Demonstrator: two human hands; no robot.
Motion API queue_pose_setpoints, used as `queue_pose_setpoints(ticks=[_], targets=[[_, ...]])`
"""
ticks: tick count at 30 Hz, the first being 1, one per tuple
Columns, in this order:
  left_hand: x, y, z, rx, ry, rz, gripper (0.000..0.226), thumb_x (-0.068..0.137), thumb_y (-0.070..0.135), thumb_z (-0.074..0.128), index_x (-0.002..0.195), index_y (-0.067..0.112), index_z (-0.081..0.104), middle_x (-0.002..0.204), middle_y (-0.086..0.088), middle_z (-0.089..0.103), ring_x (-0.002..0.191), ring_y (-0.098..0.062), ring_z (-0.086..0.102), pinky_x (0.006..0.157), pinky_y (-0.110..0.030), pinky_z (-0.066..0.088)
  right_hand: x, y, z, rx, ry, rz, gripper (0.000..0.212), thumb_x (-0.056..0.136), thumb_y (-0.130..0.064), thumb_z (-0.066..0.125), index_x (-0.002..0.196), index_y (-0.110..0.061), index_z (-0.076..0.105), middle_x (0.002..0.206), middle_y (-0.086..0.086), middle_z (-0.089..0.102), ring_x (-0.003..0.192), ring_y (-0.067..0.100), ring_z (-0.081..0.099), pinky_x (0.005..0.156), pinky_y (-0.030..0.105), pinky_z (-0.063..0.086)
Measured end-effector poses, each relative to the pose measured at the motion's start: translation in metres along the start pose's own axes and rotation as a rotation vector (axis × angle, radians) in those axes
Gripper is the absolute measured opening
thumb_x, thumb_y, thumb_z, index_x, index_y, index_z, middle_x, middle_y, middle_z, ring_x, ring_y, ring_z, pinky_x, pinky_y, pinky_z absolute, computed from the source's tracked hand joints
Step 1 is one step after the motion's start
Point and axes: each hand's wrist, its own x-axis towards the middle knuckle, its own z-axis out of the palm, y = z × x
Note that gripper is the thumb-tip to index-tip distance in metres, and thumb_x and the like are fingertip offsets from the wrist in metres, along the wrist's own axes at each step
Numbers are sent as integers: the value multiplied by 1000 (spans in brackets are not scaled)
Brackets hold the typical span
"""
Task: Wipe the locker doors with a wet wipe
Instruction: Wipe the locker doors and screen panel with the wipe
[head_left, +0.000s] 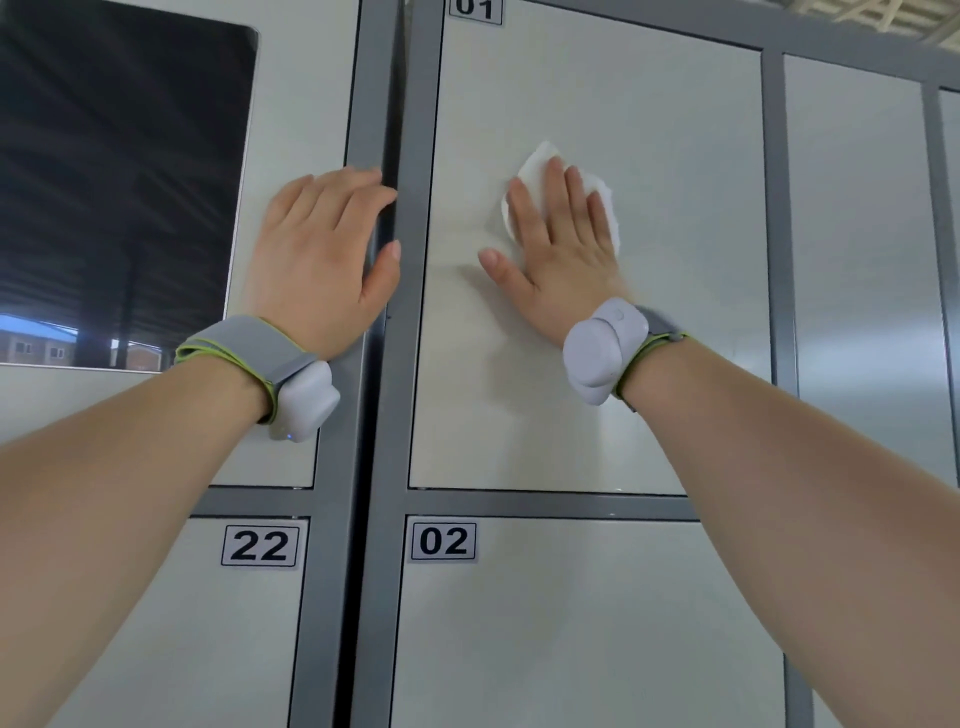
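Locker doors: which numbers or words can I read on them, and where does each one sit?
"01", its top cut off by the picture's edge: top sticker on the upper door, where the right hand presses the wet wipe.
"02": lower right sticker on the door below.
"22": lower left sticker on the lower left door.
Nothing else is readable.

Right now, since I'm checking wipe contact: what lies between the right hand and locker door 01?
The white wet wipe, pressed flat against door 01 under the straight fingers of the right hand; the head view shows it.
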Motion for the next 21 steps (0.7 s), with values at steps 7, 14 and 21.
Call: queue_pose_setpoints(ticks=[7, 14, 21], targets=[[-1, 1, -1, 26, -33, 2, 37, 92, 23, 44, 119, 0, 55, 128, -16, 56, 118, -33, 51, 105, -44, 30, -19, 16, -4, 18, -39, -86, 87, 79, -68, 2, 152, -21, 6, 159, 11, -9, 146, 25, -12, 111, 28, -17], [-1, 0, 1, 10, -27, -3, 37, 90, 24, 45, 117, 1, 57, 126, -16, 58, 118, -33, 52, 105, -42, 28, 13, 6, -5, 27, -22, 126, 68, 97, -55, 25, 152, -21, 3, 158, 13, -13, 145, 26, -16, 114, 36, -14], [-1, 0, -3, -95, -76, -30, 41, 92, 25, 39, 120, -1, 55, 128, -17, 56, 122, -33, 50, 108, -42, 27, -6, -22, 5, 15, -25, -70, 84, 81, -66, 0, 152, -22, 5, 159, 12, -10, 146, 26, -13, 112, 30, -17]])
